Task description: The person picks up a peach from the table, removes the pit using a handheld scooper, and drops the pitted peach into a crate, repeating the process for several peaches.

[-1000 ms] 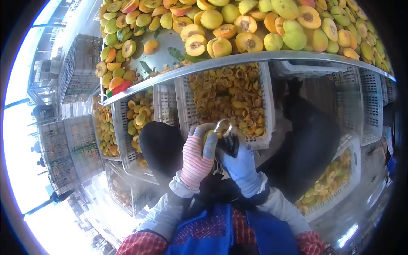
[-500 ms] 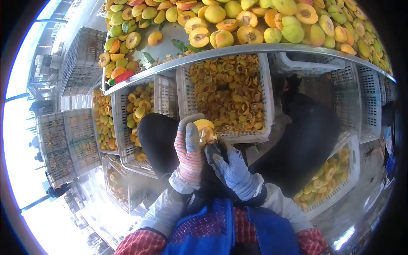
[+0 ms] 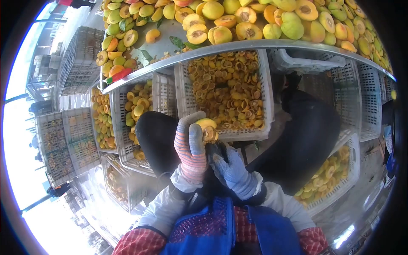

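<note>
My left hand (image 3: 191, 146), in a striped knit glove, is closed around a yellow peach half (image 3: 206, 123), holding it above my lap. My right hand (image 3: 233, 168), in a blue-grey glove with dark fingertips, is closed and pressed up against the underside of the fruit. Between the hands is a small dark tool (image 3: 217, 149), mostly hidden by the fingers; its tip at the fruit cannot be made out clearly. Just beyond my hands, a white crate (image 3: 267, 97) holds many hollow, brownish-yellow fruit pieces (image 3: 229, 91).
A metal-edged table (image 3: 165, 68) carries heaped peach halves (image 3: 248, 30) in front of me. A red-and-green object (image 3: 120, 75) lies at its left corner. Crates of fruit (image 3: 138, 108) stand left, another crate (image 3: 331, 180) by my right knee. Stacked crates (image 3: 80, 59) rise further left.
The peach half has turned slightly in my left hand, and my right fingers have shifted beneath it. The whole view has moved a little. Part of a person in red shows at the upper left.
</note>
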{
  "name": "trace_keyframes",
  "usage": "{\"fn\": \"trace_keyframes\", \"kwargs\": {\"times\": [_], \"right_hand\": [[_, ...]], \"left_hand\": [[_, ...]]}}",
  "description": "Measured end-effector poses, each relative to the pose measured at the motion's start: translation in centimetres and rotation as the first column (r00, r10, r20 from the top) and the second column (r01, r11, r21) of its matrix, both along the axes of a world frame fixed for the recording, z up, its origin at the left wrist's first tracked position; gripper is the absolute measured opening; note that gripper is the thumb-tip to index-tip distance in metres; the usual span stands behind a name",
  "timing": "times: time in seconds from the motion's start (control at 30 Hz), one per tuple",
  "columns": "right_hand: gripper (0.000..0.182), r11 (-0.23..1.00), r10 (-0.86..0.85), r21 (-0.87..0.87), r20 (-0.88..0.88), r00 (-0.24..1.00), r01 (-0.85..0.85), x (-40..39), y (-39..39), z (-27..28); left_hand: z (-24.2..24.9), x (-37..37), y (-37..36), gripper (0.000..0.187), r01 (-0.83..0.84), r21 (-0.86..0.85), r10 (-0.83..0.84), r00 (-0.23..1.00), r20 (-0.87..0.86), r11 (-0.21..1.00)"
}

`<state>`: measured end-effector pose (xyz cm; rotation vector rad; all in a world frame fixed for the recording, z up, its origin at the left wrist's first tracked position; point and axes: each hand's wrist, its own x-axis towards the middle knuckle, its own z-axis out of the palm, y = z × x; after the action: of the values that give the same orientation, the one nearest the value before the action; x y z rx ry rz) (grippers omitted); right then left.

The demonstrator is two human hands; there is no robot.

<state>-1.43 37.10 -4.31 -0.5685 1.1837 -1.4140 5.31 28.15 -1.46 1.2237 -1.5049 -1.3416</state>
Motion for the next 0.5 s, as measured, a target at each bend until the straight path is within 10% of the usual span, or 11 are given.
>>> {"fn": "trace_keyframes", "kwargs": {"times": [0.5], "right_hand": [[0.023,0.996,0.025,0.038,0.734,0.679,-0.077,-0.5,0.9,-0.9]], "left_hand": [[2.4,0.3,-3.1,0.034,0.348,0.588,-0.290,0.937,-0.196,0.730]]}}
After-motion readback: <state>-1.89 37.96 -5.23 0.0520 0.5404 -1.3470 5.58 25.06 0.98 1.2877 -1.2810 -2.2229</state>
